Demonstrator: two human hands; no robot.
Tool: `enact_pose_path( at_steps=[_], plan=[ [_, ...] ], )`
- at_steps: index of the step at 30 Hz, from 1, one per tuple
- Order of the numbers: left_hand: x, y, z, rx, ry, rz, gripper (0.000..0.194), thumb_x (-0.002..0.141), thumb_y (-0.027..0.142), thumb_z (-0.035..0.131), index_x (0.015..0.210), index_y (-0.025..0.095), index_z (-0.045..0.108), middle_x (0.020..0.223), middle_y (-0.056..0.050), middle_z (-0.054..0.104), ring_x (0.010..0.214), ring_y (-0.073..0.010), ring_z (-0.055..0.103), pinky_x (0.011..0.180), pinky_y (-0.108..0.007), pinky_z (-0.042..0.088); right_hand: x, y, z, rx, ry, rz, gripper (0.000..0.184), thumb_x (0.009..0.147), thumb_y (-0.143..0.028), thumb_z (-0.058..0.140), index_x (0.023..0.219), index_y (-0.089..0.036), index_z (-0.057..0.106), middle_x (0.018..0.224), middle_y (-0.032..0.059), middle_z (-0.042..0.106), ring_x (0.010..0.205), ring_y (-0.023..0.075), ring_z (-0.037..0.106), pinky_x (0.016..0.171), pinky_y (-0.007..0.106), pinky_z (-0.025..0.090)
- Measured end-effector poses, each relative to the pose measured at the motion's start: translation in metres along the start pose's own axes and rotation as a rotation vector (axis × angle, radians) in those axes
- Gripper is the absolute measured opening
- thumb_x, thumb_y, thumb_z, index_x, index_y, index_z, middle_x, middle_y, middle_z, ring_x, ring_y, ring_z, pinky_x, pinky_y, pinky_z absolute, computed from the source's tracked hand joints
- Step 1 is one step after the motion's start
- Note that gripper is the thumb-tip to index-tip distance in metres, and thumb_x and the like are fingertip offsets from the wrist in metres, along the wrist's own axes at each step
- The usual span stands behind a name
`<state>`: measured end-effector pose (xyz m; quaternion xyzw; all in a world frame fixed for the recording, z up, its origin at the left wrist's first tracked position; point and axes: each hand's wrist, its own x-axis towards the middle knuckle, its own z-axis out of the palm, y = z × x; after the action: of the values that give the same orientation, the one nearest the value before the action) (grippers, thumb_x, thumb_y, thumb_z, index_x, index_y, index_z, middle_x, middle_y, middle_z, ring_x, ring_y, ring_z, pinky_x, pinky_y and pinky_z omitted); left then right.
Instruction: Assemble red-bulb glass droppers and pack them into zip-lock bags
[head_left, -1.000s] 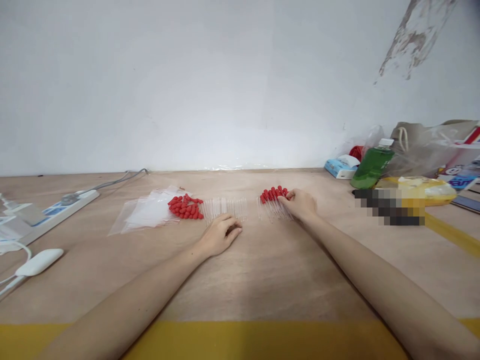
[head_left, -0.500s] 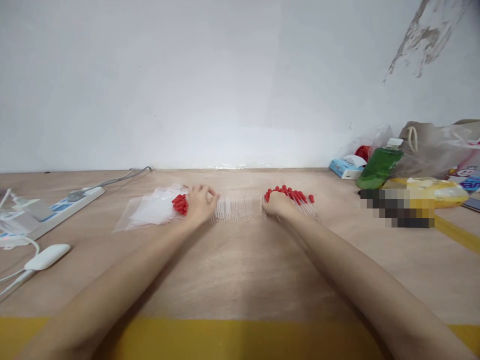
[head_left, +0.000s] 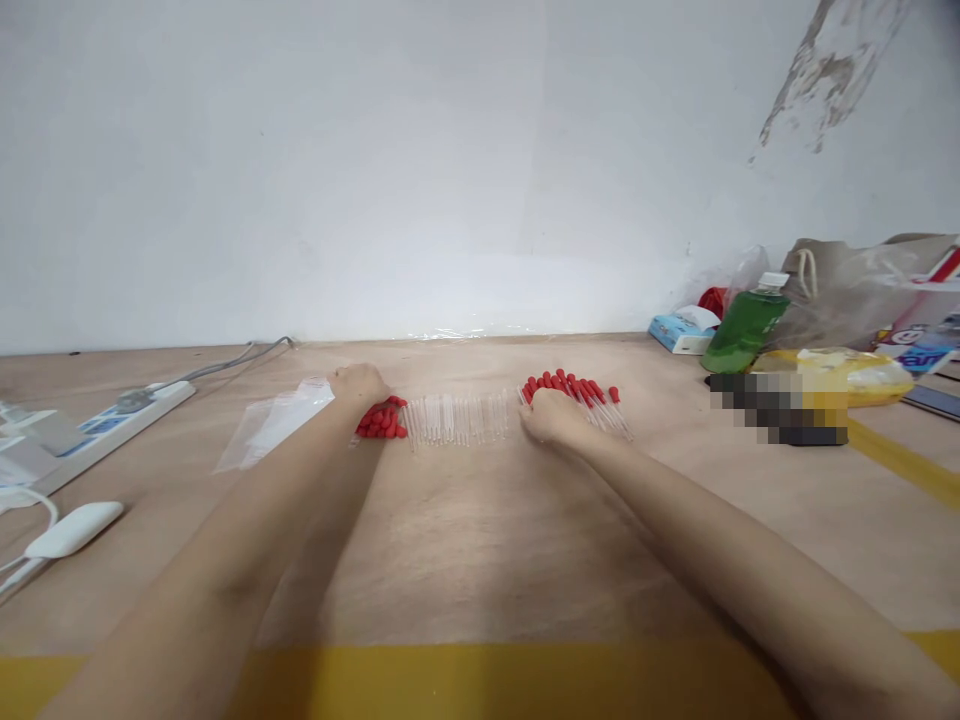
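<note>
A row of thin clear glass tubes (head_left: 457,420) lies side by side on the wooden table. To its left is a small pile of red rubber bulbs (head_left: 384,420). My left hand (head_left: 361,384) is over the far edge of that pile, beside a stack of clear plastic bags (head_left: 289,425); its fingers are mostly hidden. My right hand (head_left: 549,414) is closed at the right end of the row, against a group of droppers (head_left: 592,392) with red bulbs on glass stems. What its curled fingers hold cannot be made out.
At left lie a power strip (head_left: 112,425) with plugs and a white cable piece (head_left: 75,530). At right stand a blue tissue pack (head_left: 681,332), a green bottle (head_left: 746,322) and bags (head_left: 847,280). Behind is a white wall (head_left: 420,170); yellow tape (head_left: 450,680) runs along the front.
My left hand has moved left, from the end of the tube row to behind the red bulbs, uncovering more tubes. My right hand stays by the droppers. The view has shifted slightly.
</note>
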<state>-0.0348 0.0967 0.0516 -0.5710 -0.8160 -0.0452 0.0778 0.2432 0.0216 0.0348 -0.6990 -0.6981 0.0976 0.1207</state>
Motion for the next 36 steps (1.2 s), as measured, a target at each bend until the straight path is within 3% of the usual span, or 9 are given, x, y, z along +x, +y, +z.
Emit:
enact_pose_path(
  at_steps=[4,8,10,12,16,19,23,32,36],
  plan=[
    [-0.003,0.004,-0.01,-0.022,-0.029,0.051,0.028,0.06,0.028,0.062,0.079,0.008,0.063,0.087,-0.02,0.063,0.083,-0.0328,0.058,0.066,-0.036,0.042,-0.021,0.021,0.001,0.108,0.136,-0.192,0.02,0.082,-0.026,0.038,0.083,-0.012,0.051,0.075,0.0115,0.061,0.063,0.0184,0.055,0.053,0.027,0.035],
    [-0.023,0.009,-0.025,-0.063,0.067,0.161,0.022,0.071,0.024,0.052,0.084,0.008,0.06,0.09,-0.018,0.061,0.087,-0.0301,0.057,0.068,-0.035,0.043,-0.04,0.04,0.003,0.258,0.23,-0.39,0.013,0.084,-0.023,0.038,0.086,-0.015,0.048,0.077,0.0073,0.06,0.064,0.0152,0.054,0.055,0.025,0.036],
    [-0.047,0.015,-0.026,-0.141,0.148,0.299,0.022,0.079,0.027,0.045,0.092,0.013,0.056,0.094,-0.011,0.06,0.09,-0.0231,0.056,0.073,-0.031,0.043,-0.045,0.045,0.008,0.335,0.302,-0.448,0.015,0.084,-0.022,0.039,0.093,-0.015,0.049,0.08,0.0062,0.061,0.068,0.0153,0.055,0.058,0.025,0.038],
    [-0.08,0.022,-0.019,-0.449,0.227,0.629,0.02,0.081,0.028,0.045,0.093,0.015,0.054,0.087,-0.007,0.06,0.08,-0.0175,0.057,0.07,-0.027,0.044,-0.048,0.048,0.015,0.395,0.377,-0.528,0.021,0.084,-0.022,0.039,0.101,-0.016,0.049,0.085,0.0062,0.062,0.074,0.0159,0.056,0.063,0.026,0.041],
    [-0.142,0.035,0.01,-0.787,0.115,0.84,0.029,0.083,0.027,0.045,0.109,0.018,0.051,0.088,-0.005,0.058,0.078,-0.0151,0.055,0.069,-0.027,0.044,-0.054,0.044,0.028,0.397,0.384,-0.715,0.022,0.085,-0.023,0.039,0.098,-0.018,0.056,0.088,0.0066,0.062,0.08,0.0164,0.056,0.07,0.029,0.041],
    [-0.162,0.038,0.025,-0.814,-0.008,0.863,0.022,0.085,0.027,0.043,0.096,0.02,0.06,0.085,-0.004,0.056,0.077,-0.0148,0.053,0.069,-0.027,0.043,-0.06,0.041,0.031,0.333,0.363,-0.776,0.021,0.085,-0.023,0.04,0.092,-0.017,0.058,0.081,0.0052,0.062,0.073,0.0148,0.055,0.071,0.03,0.038],
    [-0.163,0.039,0.025,-0.886,-0.08,0.854,0.02,0.084,0.028,0.044,0.093,0.019,0.06,0.085,-0.003,0.054,0.076,-0.0143,0.052,0.067,-0.026,0.043,-0.062,0.04,0.03,0.258,0.31,-0.811,0.021,0.085,-0.023,0.039,0.091,-0.017,0.058,0.082,0.005,0.062,0.07,0.0134,0.054,0.074,0.031,0.034],
    [-0.165,0.039,0.02,-0.968,-0.194,0.847,0.021,0.084,0.032,0.046,0.088,0.017,0.06,0.073,-0.001,0.058,0.063,-0.0116,0.05,0.058,-0.023,0.04,-0.062,0.039,0.031,0.223,0.269,-0.832,0.021,0.086,-0.023,0.04,0.091,-0.017,0.059,0.079,0.0034,0.062,0.069,0.0126,0.052,0.071,0.03,0.028],
    [-0.166,0.036,0.02,-0.985,-0.178,0.89,0.02,0.085,0.03,0.046,0.087,0.017,0.061,0.078,-0.001,0.061,0.07,-0.0126,0.053,0.064,-0.023,0.041,-0.06,0.039,0.03,0.224,0.241,-0.854,0.022,0.087,-0.024,0.039,0.09,-0.02,0.06,0.077,0.0018,0.061,0.067,0.0116,0.05,0.071,0.03,0.026]
  ],
)
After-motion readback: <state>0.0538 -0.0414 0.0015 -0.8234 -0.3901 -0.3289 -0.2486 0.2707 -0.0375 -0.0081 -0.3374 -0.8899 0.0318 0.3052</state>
